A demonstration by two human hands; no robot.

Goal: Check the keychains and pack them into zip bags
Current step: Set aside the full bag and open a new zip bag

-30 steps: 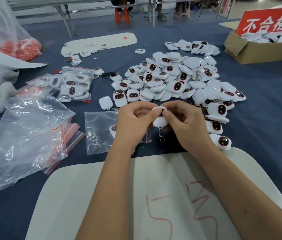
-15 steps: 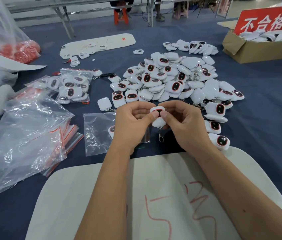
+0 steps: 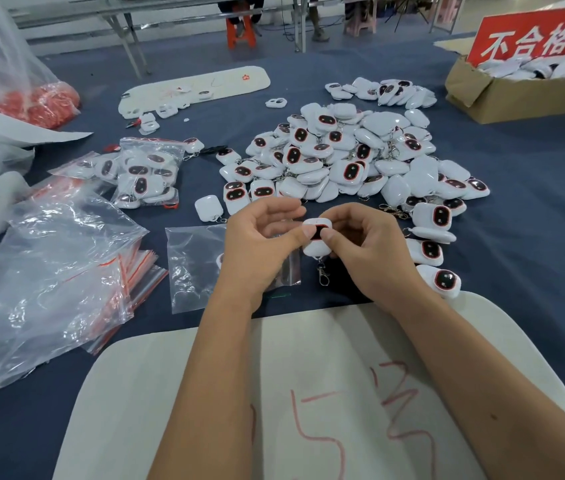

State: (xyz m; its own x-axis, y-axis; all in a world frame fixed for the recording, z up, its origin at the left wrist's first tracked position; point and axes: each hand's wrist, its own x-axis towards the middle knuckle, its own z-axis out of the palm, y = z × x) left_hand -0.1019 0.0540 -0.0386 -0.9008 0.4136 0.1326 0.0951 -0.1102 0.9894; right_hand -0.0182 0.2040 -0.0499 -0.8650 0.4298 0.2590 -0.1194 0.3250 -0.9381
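Note:
A white keychain with a dark red-rimmed face is held upright between both hands over the blue table, its metal clasp dangling below. My left hand pinches its left edge with the thumb; the other fingers spread loosely above. My right hand curls round its right side, thumb on the face. Under my left hand lies a clear zip bag with one keychain partly hidden inside. A big pile of loose keychains lies beyond the hands.
A filled zip bag sits at mid left. A heap of unused red-striped zip bags lies at left. A cardboard box with a red sign stands at far right. A white board with red writing lies under my forearms.
The left hand's fingers have lifted and spread away from the keychain, leaving mainly the thumb on it. The keychain stays between both hands.

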